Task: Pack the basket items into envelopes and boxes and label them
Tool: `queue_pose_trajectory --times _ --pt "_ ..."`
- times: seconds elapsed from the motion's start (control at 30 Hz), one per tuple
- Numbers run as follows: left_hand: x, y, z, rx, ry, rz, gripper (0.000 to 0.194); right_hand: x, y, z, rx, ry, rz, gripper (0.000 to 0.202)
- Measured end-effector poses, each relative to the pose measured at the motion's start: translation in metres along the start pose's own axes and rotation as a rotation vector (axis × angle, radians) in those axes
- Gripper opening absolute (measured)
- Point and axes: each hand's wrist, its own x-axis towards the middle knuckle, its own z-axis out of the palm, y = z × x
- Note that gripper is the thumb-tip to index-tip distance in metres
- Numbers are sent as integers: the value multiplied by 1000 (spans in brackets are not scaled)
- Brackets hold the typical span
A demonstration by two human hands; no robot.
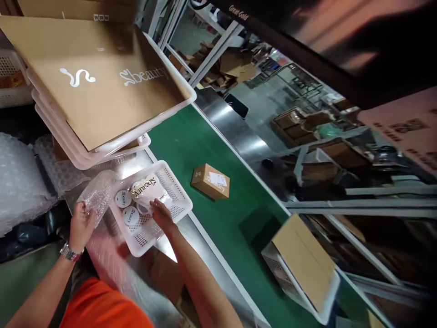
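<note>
My left hand (83,223), with a metal watch on the wrist, pinches a clear bubble wrap sheet or bag (99,196) beside the basket's left edge. My right hand (161,215) reaches into the white plastic basket (139,248), its fingers closed at the lower edge of a pale, glossy pouch (150,189) lettered "Sbeauty". Left of the pouch lie round white-lidded jars, one upper jar (123,198) and one lower jar (130,216). Part of another round item shows beneath the pouch.
A stack of white trays (77,155) bears a printed cardboard box (102,100) at upper left. On the green conveyor belt (177,132) sit a small carton (210,181) and a basket with cardboard (303,264). Bubble wrap (22,182) lies at left; a monitor (327,41) overhangs upper right.
</note>
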Motion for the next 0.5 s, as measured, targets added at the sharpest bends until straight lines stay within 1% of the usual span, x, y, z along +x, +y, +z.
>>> queue_pose_trajectory --times 0.07,0.1,0.13,0.17,0.23,0.3,0.37,0.4,0.43,0.47,0.5 --pt "-6 4 6 -8 -8 -15 50 -13 7 -15 35 35 -5 57" --pt "-7 7 10 -16 -13 -20 53 -23 13 -25 86 87 2 53" --pt "-8 11 13 -24 -23 -22 55 -37 20 -36 165 166 21 51" --pt "-8 16 16 -27 -36 -19 58 -54 28 -47 264 269 59 53" --pt "-6 27 21 -18 -67 7 63 -103 51 -65 473 509 169 65" --pt "-5 38 23 4 -96 47 64 -167 75 -73 553 745 254 70" --pt "-6 47 24 20 -110 89 63 -238 95 -67 460 957 232 63" --pt "-7 51 24 27 -118 107 63 -272 101 -59 368 1015 186 55" --pt "-10 53 25 32 -132 123 62 -303 105 -48 269 1040 134 48" --pt "-12 55 27 35 -150 134 61 -329 105 -34 180 1021 84 43" --pt "-16 57 29 34 -177 140 61 -350 103 -19 115 967 49 41"
